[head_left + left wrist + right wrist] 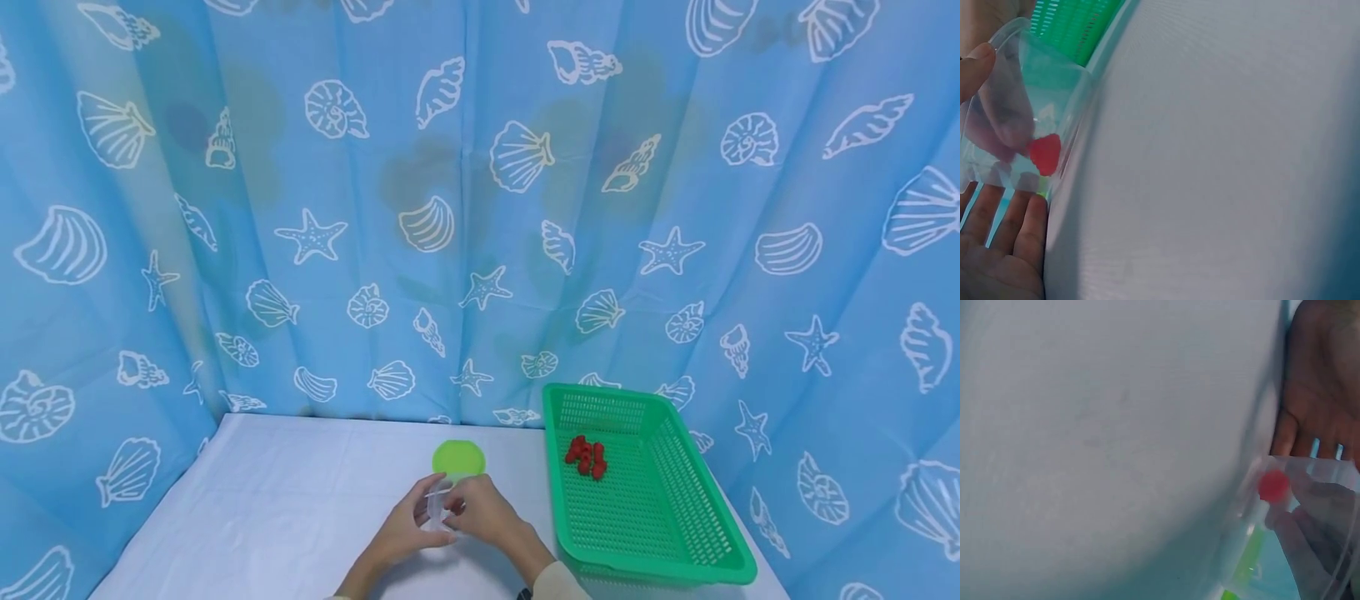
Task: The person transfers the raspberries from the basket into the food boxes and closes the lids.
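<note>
My left hand [403, 527] holds a clear plastic container [1063, 81] tilted, its thumb at the rim and its fingers spread along the far side. Inside the container is the right hand [483, 510], fingertips pinching a red raspberry [1045, 154] close to the bottom. The right wrist view shows the same berry, somewhat blurred, through the clear wall. A round bright green lid [458, 457] lies on the table just beyond the hands.
To the right stands a green plastic basket [652, 500] with a cluster of red raspberries [587, 457] near its left side. White cloth covers the table [270, 500]. A blue curtain [465, 208] with a seashell pattern hangs behind and at both sides.
</note>
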